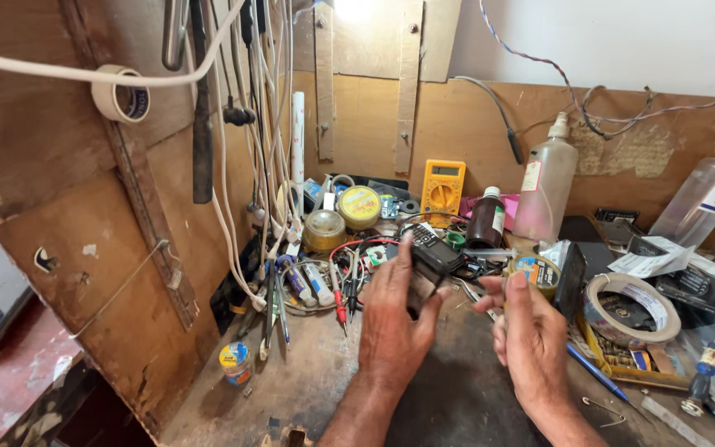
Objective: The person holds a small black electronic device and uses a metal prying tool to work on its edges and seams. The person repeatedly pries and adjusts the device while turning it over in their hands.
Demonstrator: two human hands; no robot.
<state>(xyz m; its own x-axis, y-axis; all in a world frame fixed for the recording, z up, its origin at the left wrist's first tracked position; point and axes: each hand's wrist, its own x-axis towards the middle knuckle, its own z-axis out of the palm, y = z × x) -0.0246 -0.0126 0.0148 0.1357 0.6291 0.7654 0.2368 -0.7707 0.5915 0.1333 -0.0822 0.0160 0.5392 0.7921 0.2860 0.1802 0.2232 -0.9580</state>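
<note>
My left hand [392, 319] grips a small black rectangular device [429, 263] and holds it up over the cluttered workbench [299, 389], thumb and fingers wrapped round its lower end. My right hand [525, 335] hovers just to the right of it, fingers loosely curled and apart, holding nothing that I can see. A small roll of tape [537, 271] sits just behind the right fingertips.
A yellow multimeter [443, 187] leans at the back wall beside a brown bottle [487, 219] and a clear squeeze bottle [546, 187]. Round tins [359, 206], pens and red probes [338, 294] lie left of centre. A large tape roll [631, 308] lies right. Cables [258, 149] hang from above.
</note>
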